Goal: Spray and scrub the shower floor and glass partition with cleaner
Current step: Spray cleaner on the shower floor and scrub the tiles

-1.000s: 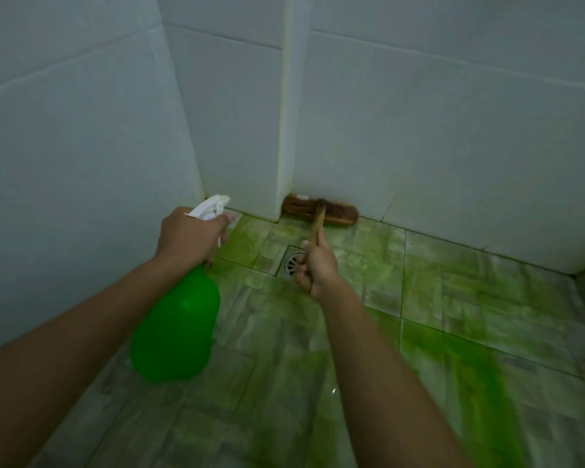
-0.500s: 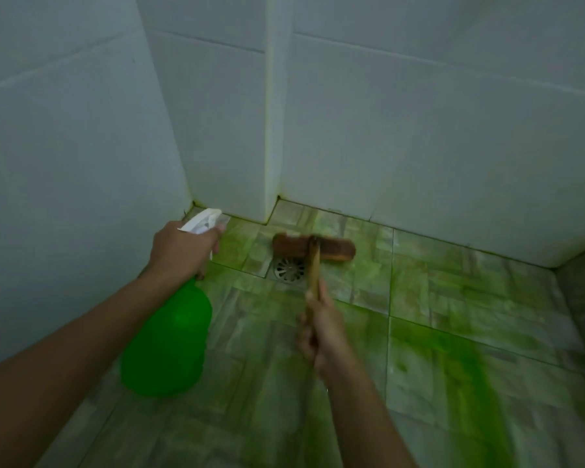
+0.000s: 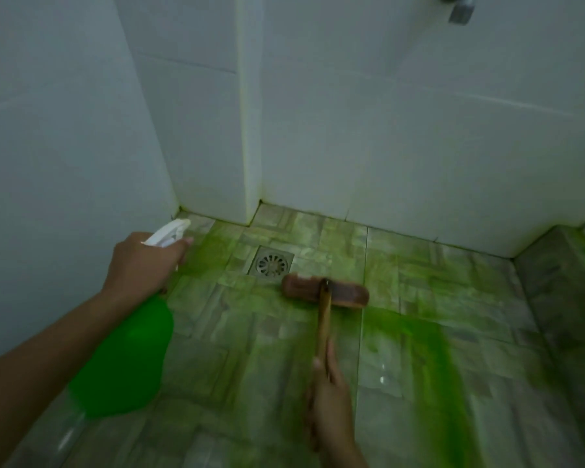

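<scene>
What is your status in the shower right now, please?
Left hand gripping spray bottle. Right hand on brush handle, head on floor beside drain. Nothing blocking.

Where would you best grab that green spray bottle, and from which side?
Take the green spray bottle by its narrow neck just under the white trigger head, coming from behind the nozzle, as the left hand does here. The body is too wide to close a hand around, and that grip leaves a finger free on the trigger.
</scene>
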